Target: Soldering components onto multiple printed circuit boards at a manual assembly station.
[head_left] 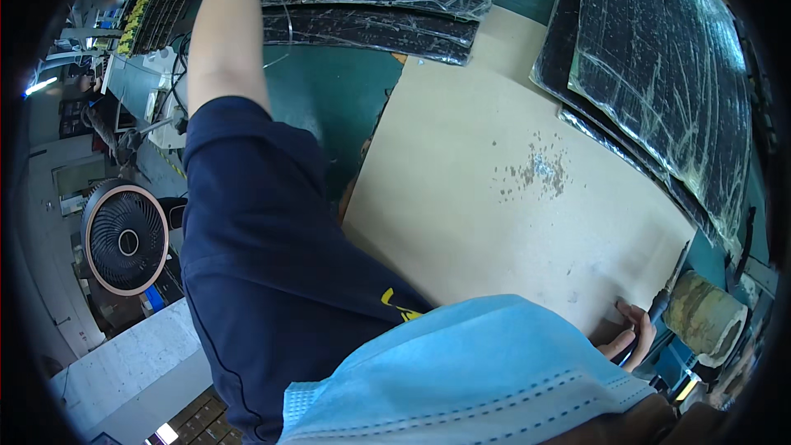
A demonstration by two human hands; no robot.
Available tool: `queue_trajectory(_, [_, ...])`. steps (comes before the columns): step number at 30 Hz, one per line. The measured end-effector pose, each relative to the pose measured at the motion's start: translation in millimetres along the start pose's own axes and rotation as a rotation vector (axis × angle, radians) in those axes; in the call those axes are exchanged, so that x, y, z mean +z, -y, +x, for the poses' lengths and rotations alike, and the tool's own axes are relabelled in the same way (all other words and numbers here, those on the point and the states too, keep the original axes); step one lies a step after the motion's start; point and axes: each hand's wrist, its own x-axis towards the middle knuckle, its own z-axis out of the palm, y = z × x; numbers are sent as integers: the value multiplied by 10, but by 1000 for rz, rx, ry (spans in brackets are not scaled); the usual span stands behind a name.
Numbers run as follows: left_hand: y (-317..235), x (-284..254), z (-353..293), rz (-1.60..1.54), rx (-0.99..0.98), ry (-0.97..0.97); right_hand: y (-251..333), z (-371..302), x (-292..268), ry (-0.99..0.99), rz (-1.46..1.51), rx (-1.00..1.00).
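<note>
- At the lower right of the tan board (428, 181), your right hand (639, 334) is holding a slim dark tool (661, 302).
- It is likely handling light, stiff; you are best gripping its handle (657, 310).
- Left hand: lying out of view; state cannot be told.

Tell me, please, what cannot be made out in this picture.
Left hand: cut off by the head view's top edge; only the left arm shows.
Dark tool: partly covered by the right hand, head view.
Near part of the beige board: hidden behind the blue mask, head view.
Flecks on the board: too small to identify, head view.
</note>
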Motion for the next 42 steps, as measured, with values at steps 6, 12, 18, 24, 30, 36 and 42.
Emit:
queue_trajectory(6, [-295, -393, -527, 12, -199, 123, -54, -8, -25, -27, 28, -3])
queue_trajectory(12, [-335, 135, -510, 167, -30, -195, -59, 28, -40, -32, 200, -39])
queue_trajectory(18, [-250, -94, -875, -675, -106, -55, -33, -42, -134, -168, 296, -81])
queue_trajectory(24, [-820, -516, -2455, -1498, -49, 293, -243, -46, -520, -570, 230, -235])
queue_trajectory(30, [-1695, -512, -4112, -1523, 249, 515, -417, 11, -830, -433, 80, -43])
queue_trajectory(36, [-2546, 44, -5022, -1604, 68, 865, -301, 21, -571, -436, 410, -223])
queue_trajectory(42, [-3192, 303, -5450, -1435, 228, 941, 152, 115, -132, 143, 351, -155])
